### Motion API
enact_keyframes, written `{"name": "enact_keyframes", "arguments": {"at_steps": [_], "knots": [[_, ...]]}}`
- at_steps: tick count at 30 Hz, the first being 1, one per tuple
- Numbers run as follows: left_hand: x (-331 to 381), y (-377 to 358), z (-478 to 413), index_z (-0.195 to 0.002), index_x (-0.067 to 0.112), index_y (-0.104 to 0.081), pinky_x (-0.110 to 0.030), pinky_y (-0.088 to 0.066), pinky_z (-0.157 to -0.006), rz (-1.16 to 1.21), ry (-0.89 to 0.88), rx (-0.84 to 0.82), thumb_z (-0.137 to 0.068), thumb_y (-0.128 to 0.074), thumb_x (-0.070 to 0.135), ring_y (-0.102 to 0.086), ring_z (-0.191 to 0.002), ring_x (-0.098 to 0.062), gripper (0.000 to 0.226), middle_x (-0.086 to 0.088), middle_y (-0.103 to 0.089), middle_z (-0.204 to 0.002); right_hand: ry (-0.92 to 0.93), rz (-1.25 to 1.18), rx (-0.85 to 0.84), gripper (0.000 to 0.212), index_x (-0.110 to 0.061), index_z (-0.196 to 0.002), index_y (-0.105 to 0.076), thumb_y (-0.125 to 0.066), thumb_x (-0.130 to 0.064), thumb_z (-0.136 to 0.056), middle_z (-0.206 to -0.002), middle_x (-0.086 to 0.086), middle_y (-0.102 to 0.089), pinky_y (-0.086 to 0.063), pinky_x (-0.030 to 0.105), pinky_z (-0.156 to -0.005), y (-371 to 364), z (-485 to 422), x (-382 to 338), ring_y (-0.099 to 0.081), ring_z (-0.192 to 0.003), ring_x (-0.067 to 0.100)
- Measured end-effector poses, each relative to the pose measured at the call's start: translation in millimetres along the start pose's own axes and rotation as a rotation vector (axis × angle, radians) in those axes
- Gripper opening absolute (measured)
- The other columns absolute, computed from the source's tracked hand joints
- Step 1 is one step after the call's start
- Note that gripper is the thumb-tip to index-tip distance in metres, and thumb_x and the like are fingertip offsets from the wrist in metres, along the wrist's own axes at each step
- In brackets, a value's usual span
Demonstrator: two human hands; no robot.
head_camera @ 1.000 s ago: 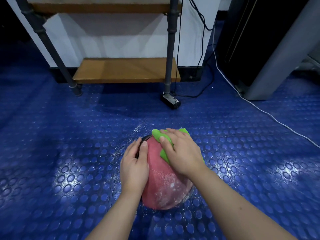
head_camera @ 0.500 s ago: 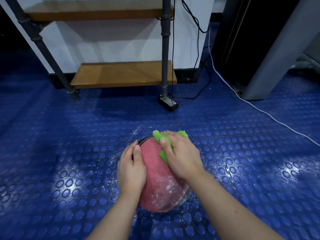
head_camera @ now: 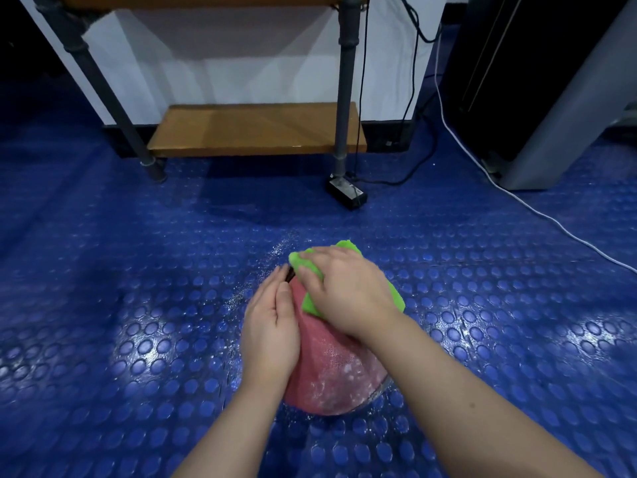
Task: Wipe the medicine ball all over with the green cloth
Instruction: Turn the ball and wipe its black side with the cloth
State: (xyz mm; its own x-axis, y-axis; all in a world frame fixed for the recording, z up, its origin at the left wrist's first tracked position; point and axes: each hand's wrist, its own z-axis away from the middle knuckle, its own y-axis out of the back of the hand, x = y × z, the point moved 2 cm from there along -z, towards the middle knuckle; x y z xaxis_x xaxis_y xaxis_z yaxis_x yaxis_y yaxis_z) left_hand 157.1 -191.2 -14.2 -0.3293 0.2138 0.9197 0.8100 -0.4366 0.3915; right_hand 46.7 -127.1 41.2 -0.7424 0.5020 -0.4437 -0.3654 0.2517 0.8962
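While the left hand (head_camera: 270,334), fingers straight and together, is still bracing the ball (head_camera: 331,360) at nine o'clock on the blue floor (head_camera: 138,305), the right hand (head_camera: 348,291) is pressing the cloth (head_camera: 395,294) flat near twelve o'clock, barely travelling; white dust (head_camera: 344,382) at six is waiting.

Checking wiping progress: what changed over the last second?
The right hand slid the green cloth slightly farther over the far top of the medicine ball, and more cloth now shows beside its wrist. The left hand stays flat against the ball's left side; the ball has not rolled, and white specks remain on its near face.
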Motion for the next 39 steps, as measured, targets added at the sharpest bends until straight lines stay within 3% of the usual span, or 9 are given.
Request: {"name": "enact_keyframes", "arguments": {"at_steps": [4, 9, 13, 17, 21, 26, 30, 34, 39], "knots": [[-0.4, -0.4, 1.2, -0.132, 0.031, -0.06, -0.034, -0.035, -0.112, -0.03, 0.025, -0.001, -0.106, -0.036, 0.026, -0.046, -0.13, -0.006, 0.035, 0.015, -0.056, -0.138, -0.213, -0.038, 0.021, 0.041, -0.026, -0.102, -0.063, -0.03, -0.049, -0.1, -0.11, -0.004, -0.065, -0.042, 0.036, -0.078, 2.2, -11.4, 6.2, -0.053, -0.108, 0.025], [0.0, -0.1, 5.1, -0.13, 0.029, -0.061, -0.032, -0.039, -0.108, -0.03, -0.007, 0.024, -0.103, -0.032, 0.032, -0.05, -0.126, -0.007, 0.04, 0.014, -0.058, -0.135, -0.092, 0.127, 0.112, 0.047, -0.028, -0.131, -0.053, -0.029, -0.047, -0.096, -0.136, -0.004, -0.056, -0.042, 0.044, -0.1, -6.8, 18.4, -1.9, -0.049, -0.125, 0.023], [-1.4, -0.4, -2.3, -0.127, 0.03, -0.062, -0.034, -0.041, -0.105, 0.0, 0.039, 0.02, -0.102, -0.034, 0.032, -0.053, -0.123, -0.01, 0.037, 0.014, -0.061, -0.131, 0.024, 0.164, 0.256, 0.044, -0.028, -0.124, -0.062, -0.039, -0.042, -0.089, -0.133, -0.002, -0.06, -0.048, 0.048, -0.096, -14.4, 59.2, -3.0, -0.054, -0.125, 0.024], [-1.2, 0.0, -0.1, -0.125, 0.032, -0.064, -0.036, -0.041, -0.108, 0.041, 0.028, 0.027, -0.098, -0.037, 0.037, -0.053, -0.123, -0.007, 0.038, 0.017, -0.061, -0.129, 0.009, 0.119, 0.195, 0.047, -0.033, -0.128, -0.059, -0.035, -0.048, -0.091, -0.139, -0.006, -0.054, -0.047, 0.048, -0.098, -11.9, 67.0, 0.3, -0.049, -0.13, 0.021], [-2.0, 1.1, 6.0, -0.126, 0.028, -0.064, -0.038, -0.04, -0.11, 0.048, -0.01, 0.044, -0.093, -0.035, 0.04, -0.052, -0.125, -0.007, 0.046, 0.015, -0.061, -0.131, -0.114, 0.0, 0.01, 0.051, -0.035, -0.141, -0.044, -0.027, -0.053, -0.096, -0.154, -0.008, -0.034, -0.024, 0.036, -0.117, 0.5, 38.7, 8.8, -0.027, -0.143, 0.014], [-1.3, -0.6, 11.6, -0.128, 0.031, -0.063, -0.037, -0.037, -0.112, 0.022, -0.031, 0.045, -0.094, -0.035, 0.042, -0.049, -0.128, -0.004, 0.046, 0.02, -0.058, -0.132, -0.288, -0.034, -0.1, 0.037, -0.018, -0.118, -0.058, -0.034, -0.041, -0.101, -0.143, 0.002, -0.049, -0.04, 0.034, -0.091, 12.2, 3.6, 14.9, -0.046, -0.126, 0.026], [-2.9, -0.8, 6.9, -0.126, 0.033, -0.064, -0.034, -0.04, -0.108, 0.011, -0.003, 0.063, -0.093, -0.033, 0.043, -0.051, -0.125, -0.005, 0.046, 0.019, -0.06, -0.131, -0.15, 0.038, -0.005, 0.042, -0.019, -0.127, -0.057, -0.035, -0.043, -0.1, -0.151, -0.003, -0.039, -0.034, 0.04, -0.108, 2.0, 5.4, 6.3, -0.038, -0.137, 0.02], [-4.5, 0.7, 3.0, -0.123, 0.037, -0.063, -0.034, -0.044, -0.1, -0.007, 0.021, 0.043, -0.092, -0.03, 0.044, -0.054, -0.12, -0.005, 0.046, 0.022, -0.061, -0.128, 0.026, -0.022, 0.137, 0.043, -0.018, -0.114, -0.066, -0.038, -0.045, -0.095, -0.142, -0.004, -0.052, -0.036, 0.045, -0.107, -1.7, 17.4, -9.0, -0.045, -0.132, 0.018], [-5.3, 1.7, 2.9, -0.126, 0.031, -0.064, -0.032, -0.041, -0.105, 0.033, 0.014, 0.042, -0.092, -0.032, 0.042, -0.053, -0.122, -0.006, 0.047, 0.018, -0.061, -0.13, -0.091, 0.031, -0.084, 0.04, -0.025, -0.12, -0.06, -0.035, -0.047, -0.099, -0.148, -0.005, -0.044, -0.034, 0.04, -0.106, 5.2, 2.9, -3.6, -0.037, -0.137, 0.019]]}}
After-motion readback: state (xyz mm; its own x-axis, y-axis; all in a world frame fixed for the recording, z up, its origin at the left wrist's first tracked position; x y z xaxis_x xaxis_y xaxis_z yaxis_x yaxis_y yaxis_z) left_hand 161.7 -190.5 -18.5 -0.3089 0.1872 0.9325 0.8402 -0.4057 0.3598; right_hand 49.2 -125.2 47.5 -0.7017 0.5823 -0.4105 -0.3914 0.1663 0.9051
